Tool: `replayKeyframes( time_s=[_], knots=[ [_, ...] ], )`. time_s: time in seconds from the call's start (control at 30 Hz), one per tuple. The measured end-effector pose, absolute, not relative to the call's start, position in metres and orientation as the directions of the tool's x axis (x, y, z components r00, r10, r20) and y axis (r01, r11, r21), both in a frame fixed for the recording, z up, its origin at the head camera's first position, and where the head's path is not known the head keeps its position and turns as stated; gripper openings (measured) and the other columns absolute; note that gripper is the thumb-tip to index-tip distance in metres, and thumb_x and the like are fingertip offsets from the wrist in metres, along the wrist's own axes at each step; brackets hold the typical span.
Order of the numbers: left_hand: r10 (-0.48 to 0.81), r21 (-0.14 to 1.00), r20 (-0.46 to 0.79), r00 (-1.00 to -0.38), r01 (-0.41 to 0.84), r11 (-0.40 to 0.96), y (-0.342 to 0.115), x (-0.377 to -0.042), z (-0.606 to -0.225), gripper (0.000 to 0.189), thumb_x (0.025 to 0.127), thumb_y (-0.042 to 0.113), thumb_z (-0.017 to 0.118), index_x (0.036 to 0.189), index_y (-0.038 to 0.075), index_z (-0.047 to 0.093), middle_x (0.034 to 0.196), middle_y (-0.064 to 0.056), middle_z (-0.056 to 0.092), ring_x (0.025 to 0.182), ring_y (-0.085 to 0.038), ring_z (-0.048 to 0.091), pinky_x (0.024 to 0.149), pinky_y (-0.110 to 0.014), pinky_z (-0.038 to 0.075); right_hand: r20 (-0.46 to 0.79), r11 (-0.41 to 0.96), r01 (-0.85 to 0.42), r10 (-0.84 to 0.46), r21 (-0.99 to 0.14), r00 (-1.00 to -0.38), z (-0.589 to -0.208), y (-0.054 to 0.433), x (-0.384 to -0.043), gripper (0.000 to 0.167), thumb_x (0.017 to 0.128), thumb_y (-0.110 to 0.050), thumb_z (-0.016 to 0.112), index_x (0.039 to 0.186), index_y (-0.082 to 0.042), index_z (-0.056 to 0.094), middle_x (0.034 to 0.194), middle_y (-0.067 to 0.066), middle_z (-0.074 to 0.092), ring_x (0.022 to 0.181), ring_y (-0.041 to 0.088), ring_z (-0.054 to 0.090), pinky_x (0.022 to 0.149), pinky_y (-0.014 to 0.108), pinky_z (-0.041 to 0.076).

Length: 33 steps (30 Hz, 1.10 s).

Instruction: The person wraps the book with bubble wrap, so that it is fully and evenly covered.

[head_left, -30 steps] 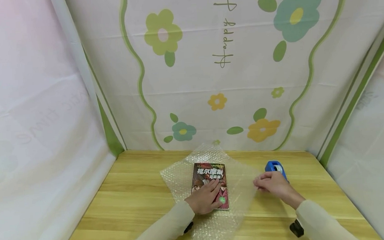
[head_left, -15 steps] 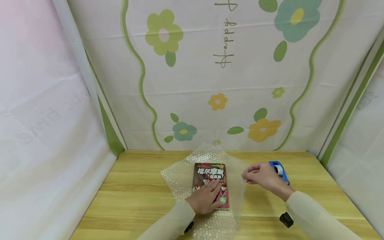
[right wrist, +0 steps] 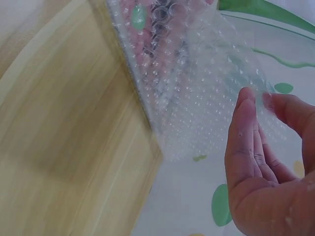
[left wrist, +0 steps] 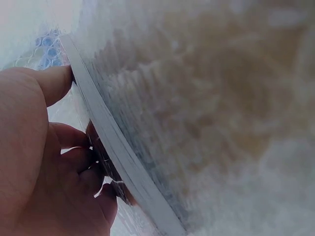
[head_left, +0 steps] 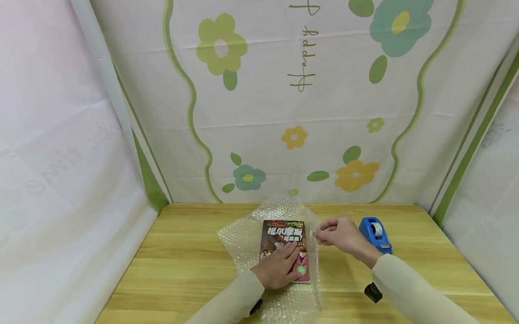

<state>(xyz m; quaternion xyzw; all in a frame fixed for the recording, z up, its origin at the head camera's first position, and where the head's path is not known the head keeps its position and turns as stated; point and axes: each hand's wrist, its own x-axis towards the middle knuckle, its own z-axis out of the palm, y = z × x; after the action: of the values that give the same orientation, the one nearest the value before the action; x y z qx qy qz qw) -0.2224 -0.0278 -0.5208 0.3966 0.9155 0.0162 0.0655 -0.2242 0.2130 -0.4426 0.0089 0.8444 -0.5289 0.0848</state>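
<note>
A small dark-covered book lies on a sheet of bubble wrap, which spreads out around it on the table. My left hand rests on the cover with its fingers extended; in the left wrist view the fingertips touch the cover beside the white page edge. To the right of the book, my right hand pinches the edge of the bubble wrap between thumb and fingers. The right wrist view shows this bubble wrap lifted as a raised flap, with the book's cover seen through it.
A blue tape dispenser with a roll of tape stands to the right, just beyond the right hand. The wooden table ends at a flower-printed cloth wall. White cloth hangs at both sides.
My right hand has moved left toward the book, drawing the right side of the bubble wrap up and inward. The tape dispenser is now fully uncovered. My left hand stays on the book.
</note>
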Motion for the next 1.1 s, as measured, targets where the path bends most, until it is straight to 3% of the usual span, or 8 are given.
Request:
replayKeyframes(
  time_s=[0.23, 0.4, 0.53, 0.67, 0.8, 1.1],
  knots=[
    [0.721, 0.070, -0.101, -0.686, 0.718, 0.693, -0.029, -0.222, -0.520, 0.072, 0.112, 0.050, 0.046, 0.166, 0.005, 0.033, 0.175, -0.013, 0.028, 0.162, -0.026, 0.030, 0.129, -0.034, 0.034, -0.138, 0.324, 0.076, -0.173, -0.943, -0.975, -0.452, 0.230, -0.222, 0.042, 0.105, -0.032, 0.068, 0.126, 0.005, 0.071, 0.113, 0.019, 0.078, 0.101, 0.026, 0.079, 0.090, 0.036, 0.065],
    [0.718, 0.050, -0.104, -0.688, 0.718, 0.695, -0.028, -0.220, -0.518, 0.072, 0.111, 0.051, 0.045, 0.166, 0.006, 0.033, 0.175, -0.011, 0.028, 0.163, -0.025, 0.030, 0.129, -0.033, 0.034, -0.147, 0.304, 0.078, -0.210, -0.950, -0.967, -0.467, 0.246, -0.217, 0.045, 0.110, -0.023, 0.058, 0.138, 0.012, 0.061, 0.120, 0.022, 0.076, 0.107, 0.028, 0.078, 0.097, 0.043, 0.063],
    [0.718, 0.041, -0.107, -0.688, 0.718, 0.694, -0.028, -0.220, -0.518, 0.072, 0.111, 0.052, 0.044, 0.166, 0.007, 0.033, 0.175, -0.011, 0.028, 0.163, -0.024, 0.029, 0.130, -0.033, 0.033, -0.154, 0.320, 0.066, -0.260, -0.945, -0.953, -0.487, 0.256, -0.215, 0.044, 0.110, -0.017, 0.058, 0.140, 0.014, 0.059, 0.129, 0.025, 0.072, 0.110, 0.023, 0.076, 0.099, 0.044, 0.062],
    [0.729, 0.057, -0.100, -0.678, 0.727, 0.684, -0.029, -0.221, -0.520, 0.071, 0.112, 0.050, 0.044, 0.166, 0.005, 0.033, 0.175, -0.014, 0.029, 0.162, -0.026, 0.030, 0.130, -0.034, 0.033, -0.158, 0.316, 0.053, -0.317, -0.947, -0.935, -0.506, 0.261, -0.217, 0.040, 0.110, -0.019, 0.058, 0.136, 0.012, 0.064, 0.133, 0.023, 0.070, 0.113, 0.013, 0.073, 0.101, 0.038, 0.061],
    [0.736, 0.075, -0.091, -0.671, 0.732, 0.677, -0.030, -0.221, -0.520, 0.070, 0.112, 0.048, 0.044, 0.165, 0.003, 0.033, 0.174, -0.015, 0.029, 0.162, -0.028, 0.031, 0.130, -0.035, 0.034, -0.167, 0.263, 0.077, -0.338, -0.962, -0.926, -0.519, 0.260, -0.219, 0.045, 0.111, -0.018, 0.057, 0.140, 0.015, 0.058, 0.139, 0.027, 0.066, 0.115, 0.011, 0.070, 0.100, 0.032, 0.061],
    [0.733, 0.086, -0.096, -0.674, 0.728, 0.680, -0.029, -0.221, -0.518, 0.071, 0.112, 0.048, 0.045, 0.166, 0.004, 0.032, 0.175, -0.014, 0.028, 0.163, -0.027, 0.030, 0.130, -0.034, 0.033, -0.177, 0.187, 0.112, -0.383, -0.976, -0.907, -0.532, 0.246, -0.222, 0.063, 0.113, -0.024, 0.053, 0.155, 0.018, 0.034, 0.161, 0.037, 0.040, 0.147, 0.037, 0.050, 0.111, 0.034, 0.054]
  ],
)
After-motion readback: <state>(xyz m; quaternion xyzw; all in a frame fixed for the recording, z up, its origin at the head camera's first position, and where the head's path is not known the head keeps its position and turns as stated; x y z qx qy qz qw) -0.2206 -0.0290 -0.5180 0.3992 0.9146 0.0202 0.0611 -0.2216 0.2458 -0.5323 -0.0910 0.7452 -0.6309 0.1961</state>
